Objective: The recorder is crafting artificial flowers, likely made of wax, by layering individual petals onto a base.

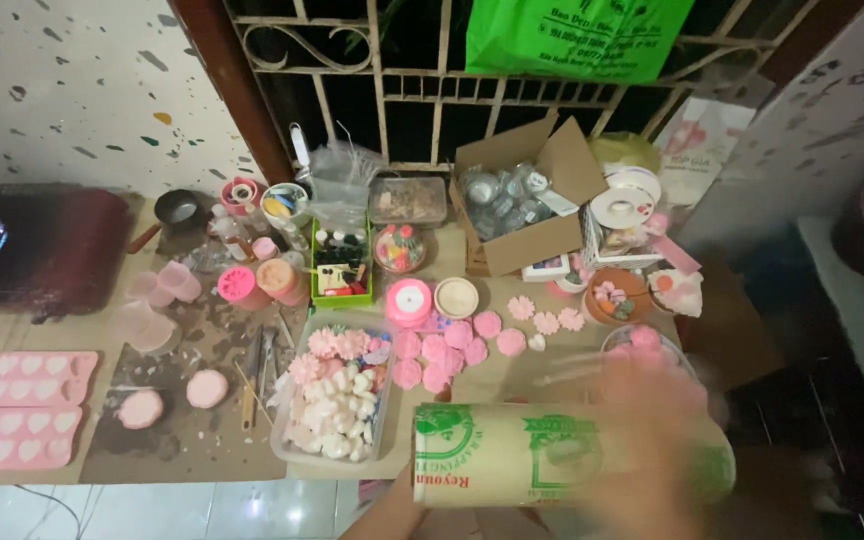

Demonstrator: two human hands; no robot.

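At the far left of the low brown table (202,440) lie two pink silicone moulds with heart-shaped hollows (27,405), one above the other. Next to them, on a stained part of the table, are two round pink wax pieces (174,398) and some thin wooden sticks (252,385). Behind these stand several small pink plastic cups (237,283) and a small black pan (177,210).

In the middle, a clear plastic tray full of white and pink flower shapes (337,410) lies just beside a group of flat pink flower pieces (452,345) spread on the table. A green box with small bottles (342,265) and a pink roll of ribbon (410,300) stand behind them. Further back is an open cardboard box with clear containers (517,205).

In front, nearest the camera, a wide roll of clear wrapping film with green print (512,455) is held across the table edge. The left hand is under it and mostly hidden, so I cannot tell its grip. The right hand (652,430) is blurred and rests on the right part of the roll, fingers spread over it; how tightly it closes I cannot tell. Behind that hand stands a terracotta bowl with small pieces (617,295).
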